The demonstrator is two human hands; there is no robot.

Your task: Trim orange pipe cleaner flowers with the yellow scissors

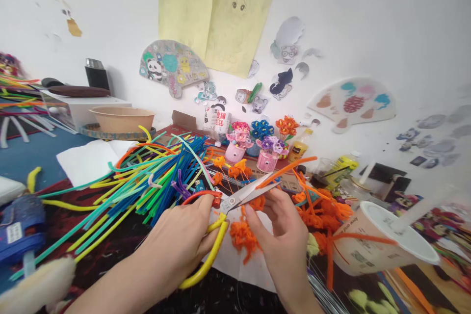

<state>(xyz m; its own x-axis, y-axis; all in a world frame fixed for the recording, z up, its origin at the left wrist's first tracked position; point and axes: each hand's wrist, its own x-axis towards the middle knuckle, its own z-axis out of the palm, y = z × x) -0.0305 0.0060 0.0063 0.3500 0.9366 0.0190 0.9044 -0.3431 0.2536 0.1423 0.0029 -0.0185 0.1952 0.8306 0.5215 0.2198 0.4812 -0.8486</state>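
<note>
My left hand [180, 235] is closed round a pair of scissors [241, 196] with a yellow and a red handle. Their blades are parted and point right, toward my other hand. My right hand [281, 235] pinches an orange pipe cleaner [290, 169], which passes by the blades; whether they touch it I cannot tell. Part of the orange piece is hidden behind my right fingers. Below, between both hands, orange fuzzy clippings [243, 235] lie on a white sheet of paper [253, 274].
Colourful pipe cleaners [147, 186] are heaped at the left, near a brown bowl [123, 117]. Pots of fuzzy flowers [268, 157] stand at the back by the wall. To the right are orange pieces [327, 213] and a lidded cup [379, 240] with a straw.
</note>
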